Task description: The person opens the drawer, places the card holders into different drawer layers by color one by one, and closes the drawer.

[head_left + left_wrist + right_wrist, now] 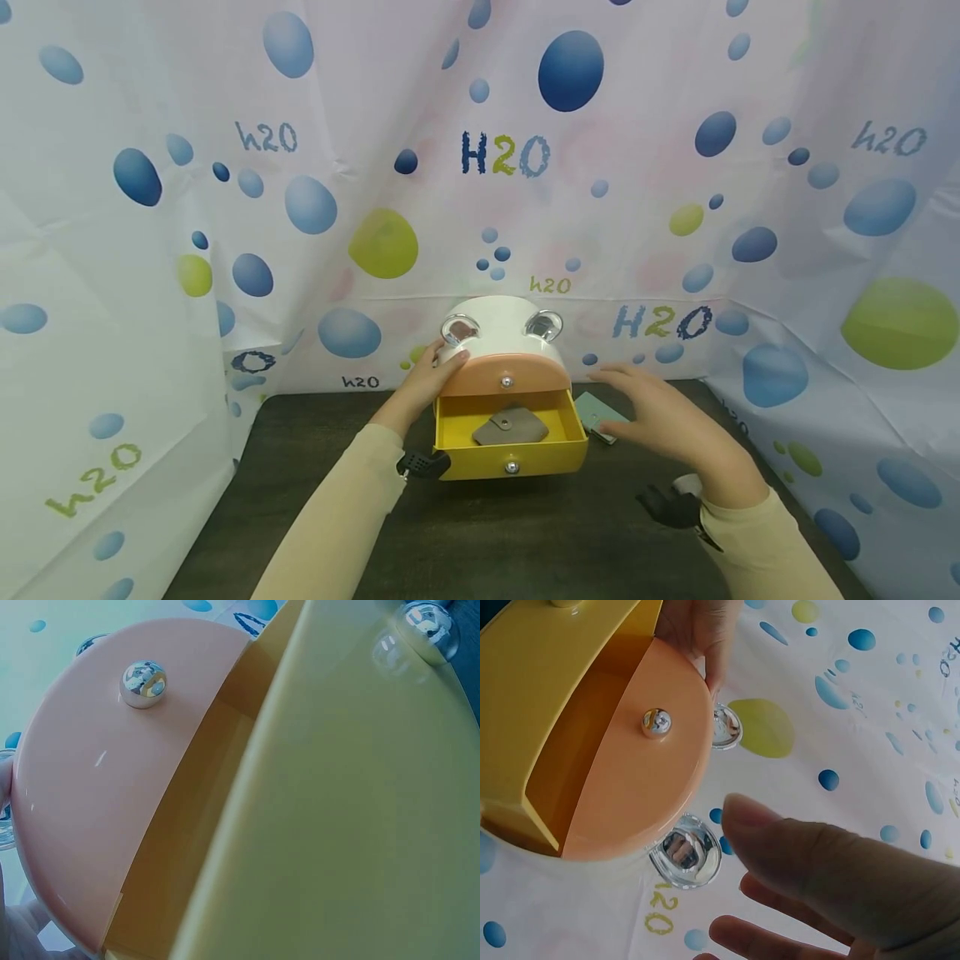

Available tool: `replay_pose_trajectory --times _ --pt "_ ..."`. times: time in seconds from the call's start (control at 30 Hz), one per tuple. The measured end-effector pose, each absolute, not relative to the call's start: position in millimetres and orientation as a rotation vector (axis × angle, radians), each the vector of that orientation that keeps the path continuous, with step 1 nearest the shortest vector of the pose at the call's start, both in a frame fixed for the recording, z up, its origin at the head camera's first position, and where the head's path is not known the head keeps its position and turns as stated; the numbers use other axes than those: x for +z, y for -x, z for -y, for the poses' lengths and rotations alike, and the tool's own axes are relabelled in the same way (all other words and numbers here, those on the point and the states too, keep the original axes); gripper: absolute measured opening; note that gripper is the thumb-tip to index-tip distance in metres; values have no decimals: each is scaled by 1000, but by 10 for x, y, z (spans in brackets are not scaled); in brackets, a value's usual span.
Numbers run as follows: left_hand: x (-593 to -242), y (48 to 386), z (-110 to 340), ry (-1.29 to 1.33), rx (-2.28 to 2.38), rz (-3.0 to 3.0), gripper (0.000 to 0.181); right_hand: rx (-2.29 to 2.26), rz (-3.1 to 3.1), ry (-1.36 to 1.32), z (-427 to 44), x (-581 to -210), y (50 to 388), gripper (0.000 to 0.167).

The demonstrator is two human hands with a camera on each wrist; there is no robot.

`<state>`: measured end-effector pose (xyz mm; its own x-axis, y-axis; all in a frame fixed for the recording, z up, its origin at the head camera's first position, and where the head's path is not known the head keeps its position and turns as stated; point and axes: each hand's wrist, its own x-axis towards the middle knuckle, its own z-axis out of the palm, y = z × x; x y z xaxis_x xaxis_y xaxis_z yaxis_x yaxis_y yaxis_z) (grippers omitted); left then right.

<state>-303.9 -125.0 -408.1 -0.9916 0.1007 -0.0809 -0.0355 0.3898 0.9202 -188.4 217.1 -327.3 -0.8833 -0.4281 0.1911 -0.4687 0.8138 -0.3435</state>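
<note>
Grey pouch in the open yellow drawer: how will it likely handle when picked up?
The grey pouch looks leathery, so it may flex when pinched. It seems small and flattish, so probably light. Lying flat, it should not roll, but might slide in the smooth-looking yellow drawer.

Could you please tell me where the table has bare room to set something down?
The dark table is bare in front of the yellow drawer, between the left sleeve and right sleeve, and again between the left sleeve and the printed backdrop. It is crowded right of the drawer, where a green item lies near the right hand.
</note>
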Motion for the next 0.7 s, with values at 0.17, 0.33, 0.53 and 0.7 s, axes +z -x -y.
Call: replay_pose_trajectory --times 0.17,0.33,0.53,0.7 --pt "-4073 3039 1249 -65 1675 -2519 105 596 2852 -738 -2284 -3317 1863 67" --pt "-4075 3037 1253 -66 1679 -2516 104 598 2851 -723 -2377 -3356 1840 67" --pt "-4079 3039 1258 -92 1704 -2515 103 603 2858 -688 -2496 -3401 1817 70" --pt "-4080 3045 1256 -92 1707 -2515 104 616 2870 -652 -2598 -3461 1801 71"
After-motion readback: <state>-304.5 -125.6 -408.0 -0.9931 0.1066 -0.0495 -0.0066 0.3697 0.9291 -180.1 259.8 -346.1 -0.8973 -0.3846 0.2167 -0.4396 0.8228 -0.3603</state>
